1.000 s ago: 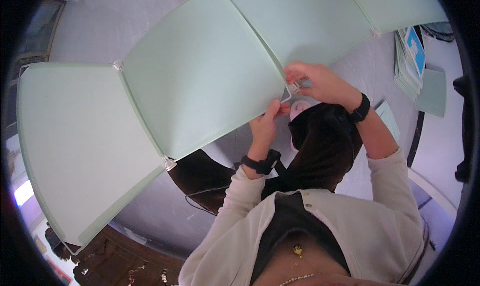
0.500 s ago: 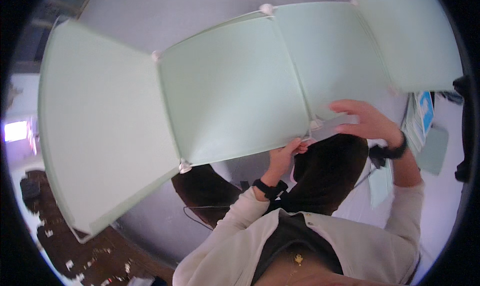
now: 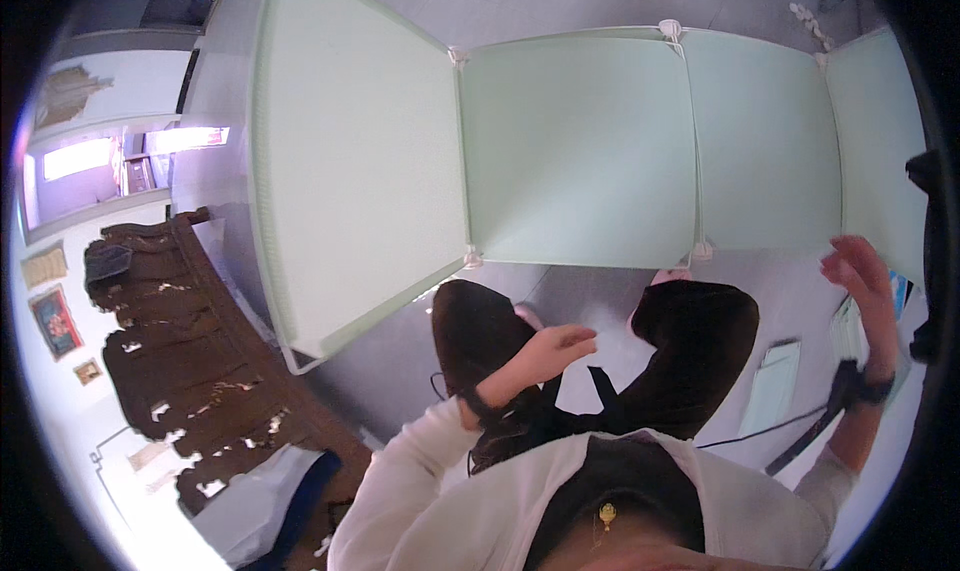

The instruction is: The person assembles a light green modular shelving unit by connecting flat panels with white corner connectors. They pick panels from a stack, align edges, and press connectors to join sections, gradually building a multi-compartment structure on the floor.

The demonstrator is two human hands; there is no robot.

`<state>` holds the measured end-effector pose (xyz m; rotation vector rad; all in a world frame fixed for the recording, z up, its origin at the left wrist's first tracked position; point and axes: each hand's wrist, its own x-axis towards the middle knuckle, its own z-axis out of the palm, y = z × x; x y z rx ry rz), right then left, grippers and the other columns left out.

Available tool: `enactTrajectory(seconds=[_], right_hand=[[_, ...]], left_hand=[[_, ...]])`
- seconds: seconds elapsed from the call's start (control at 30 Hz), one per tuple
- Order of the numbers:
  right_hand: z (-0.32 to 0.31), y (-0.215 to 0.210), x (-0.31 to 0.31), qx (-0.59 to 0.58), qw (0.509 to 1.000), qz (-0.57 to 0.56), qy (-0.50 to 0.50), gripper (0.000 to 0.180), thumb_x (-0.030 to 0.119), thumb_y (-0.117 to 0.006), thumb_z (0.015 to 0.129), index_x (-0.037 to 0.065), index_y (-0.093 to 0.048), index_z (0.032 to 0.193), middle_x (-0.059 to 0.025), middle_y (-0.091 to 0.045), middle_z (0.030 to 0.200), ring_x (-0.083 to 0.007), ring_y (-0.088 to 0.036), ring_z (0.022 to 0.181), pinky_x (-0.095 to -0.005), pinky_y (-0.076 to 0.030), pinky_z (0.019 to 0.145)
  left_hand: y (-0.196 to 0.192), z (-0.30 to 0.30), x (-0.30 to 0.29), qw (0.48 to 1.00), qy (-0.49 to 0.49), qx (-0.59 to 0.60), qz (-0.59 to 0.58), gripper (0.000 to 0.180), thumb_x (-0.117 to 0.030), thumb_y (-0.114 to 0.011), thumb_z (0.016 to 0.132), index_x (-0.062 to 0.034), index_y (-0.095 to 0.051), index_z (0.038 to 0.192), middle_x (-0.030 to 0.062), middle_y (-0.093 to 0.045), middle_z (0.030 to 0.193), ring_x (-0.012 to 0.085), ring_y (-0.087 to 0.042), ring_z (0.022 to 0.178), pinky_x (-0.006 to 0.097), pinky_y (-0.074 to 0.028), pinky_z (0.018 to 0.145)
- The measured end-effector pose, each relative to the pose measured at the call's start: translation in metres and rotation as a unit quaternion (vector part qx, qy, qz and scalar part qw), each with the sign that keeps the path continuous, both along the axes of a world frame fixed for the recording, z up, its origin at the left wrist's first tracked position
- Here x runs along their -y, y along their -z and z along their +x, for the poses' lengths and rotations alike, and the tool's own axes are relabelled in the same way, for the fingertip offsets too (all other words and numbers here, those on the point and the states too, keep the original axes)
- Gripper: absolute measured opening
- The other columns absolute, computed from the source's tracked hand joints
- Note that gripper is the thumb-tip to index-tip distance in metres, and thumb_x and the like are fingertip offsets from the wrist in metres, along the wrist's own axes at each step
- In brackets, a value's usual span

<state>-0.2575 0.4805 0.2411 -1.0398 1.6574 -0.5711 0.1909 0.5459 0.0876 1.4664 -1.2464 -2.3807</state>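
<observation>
Here we are on the floor, and the row of pale green panels stretches across in front of the seated person: the large left panel angled toward us, the second panel beside it, then the third panel, with the end panel running off at the far right. White connectors join them at the corners, one lower connector clearly between the first two, another between the next pair. The left hand hovers above the lap, fingers stretched out, close together, holding nothing. Out right goes the right hand, raised by the lower edge of the end panel, fingers loosely bent and slightly apart, with nothing visible in them; from here I can't say whether the fingertips touch that panel. Below it, loose pale green sheets lie on the floor, beside the dark-trousered knee. Over left stands brown furniture with ragged-looking edges.
</observation>
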Motion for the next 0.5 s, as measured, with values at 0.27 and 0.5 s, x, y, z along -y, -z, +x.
enactTrajectory(seconds=[0.27,0.5], right_hand=[[0.078,0.086,0.036,0.113,0.987,0.089,0.064,0.029,0.026,-0.056,0.091,0.004,-0.058,0.109,-0.0057,-0.065,0.094,-0.0139,-0.063,0.085,-0.0266,-0.049,0.073],[0.127,0.156,-0.016,0.095,0.960,0.162,0.209,0.027,0.020,-0.058,0.080,-0.001,-0.060,0.097,-0.0069,-0.065,0.077,-0.0135,-0.061,0.067,-0.0251,-0.046,0.056]], left_hand=[[-0.247,0.040,0.045,0.996,-0.040,0.078,0.032,0.034,-0.018,-0.055,0.093,0.0036,-0.054,0.119,0.0106,-0.065,0.103,0.0160,-0.060,0.098,0.026,-0.045,0.087],[-0.452,0.059,0.189,0.972,-0.052,0.191,-0.123,0.036,-0.023,-0.049,0.095,0.0039,-0.055,0.118,0.0113,-0.064,0.104,0.0188,-0.061,0.095,0.029,-0.047,0.085]])
